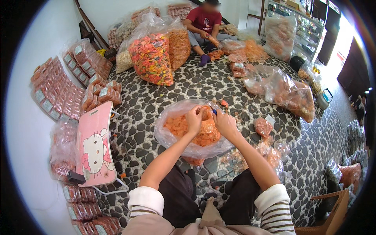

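A large clear plastic bag (164, 135) of orange chips stands open on the floor between my knees. Above it, a small clear bag (208, 131) filled with orange chips hangs between my hands. My left hand (194, 120) pinches one side of the small bag's mouth. Closed at the opposite side is my right hand (225, 123), with a small blue piece (214, 112) showing at its fingertips. What that blue piece is I cannot make out. The palms and the bag's lower end are partly hidden.
A pink folding table (94, 145) stands on edge at the left, near stacked packets (58, 88). Big bags of coloured snacks (150, 58) stand at the back. A person (203, 23) sits behind, hands on an orange packet. Right lie filled bags (290, 94) and a brown chair (331, 211).
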A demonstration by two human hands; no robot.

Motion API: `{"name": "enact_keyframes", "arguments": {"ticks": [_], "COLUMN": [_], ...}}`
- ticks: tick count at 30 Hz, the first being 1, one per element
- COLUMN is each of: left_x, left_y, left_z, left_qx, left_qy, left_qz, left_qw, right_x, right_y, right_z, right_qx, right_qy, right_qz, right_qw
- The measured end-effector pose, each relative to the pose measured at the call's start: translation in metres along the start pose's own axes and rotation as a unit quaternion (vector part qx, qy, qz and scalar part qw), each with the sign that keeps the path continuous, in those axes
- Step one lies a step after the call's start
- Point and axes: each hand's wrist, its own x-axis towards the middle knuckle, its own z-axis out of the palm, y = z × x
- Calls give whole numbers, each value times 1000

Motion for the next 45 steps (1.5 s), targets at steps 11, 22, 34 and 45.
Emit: {"name": "enact_keyframes", "arguments": {"ticks": [11,22,34,45], "left_x": [1,1,-12,1], "left_y": [-4,-20,4,20], "left_z": [5,-2,4,-22], "left_qx": [-41,-87,113,268], "left_qy": [44,33,-128,-251], "left_qz": [-30,-111,150,410], "left_qw": [998,989,974,835], "right_x": [-11,-7,0,-1], "right_y": [0,29,44,48], "right_z": [21,39,25,26], "right_qx": [53,165,324,288], "right_qy": [-41,-19,8,-13], "right_qz": [20,161,162,142], "right_qw": [998,973,932,947]}}
